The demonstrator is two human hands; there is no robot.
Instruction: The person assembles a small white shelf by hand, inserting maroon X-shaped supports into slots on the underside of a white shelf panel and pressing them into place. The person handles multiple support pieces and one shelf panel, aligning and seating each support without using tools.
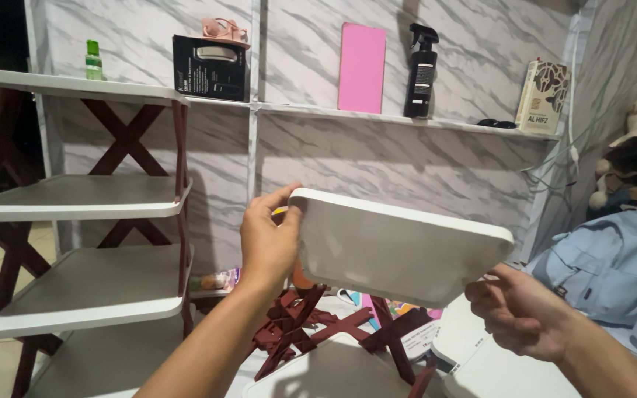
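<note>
White shelf panel (pixel 399 250) held tilted in mid-air before the marble-patterned wall (pixel 377 166). Left hand (pixel 268 243) clasping the panel's left edge, thumb on top; right hand (pixel 516 313) supporting the lower right corner from beneath, fingers curled. Dark red cross braces (pixel 311 328) lying below. Assembled shelf rack (pixel 82 199) standing at left; black spray bottle (pixel 422 70) on wall shelf (pixel 451 124) above.

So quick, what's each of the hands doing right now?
Left hand: closed on the left edge of the white panel, holding it up.
Right hand: fingers curled under the panel's right corner, supporting it.
</note>
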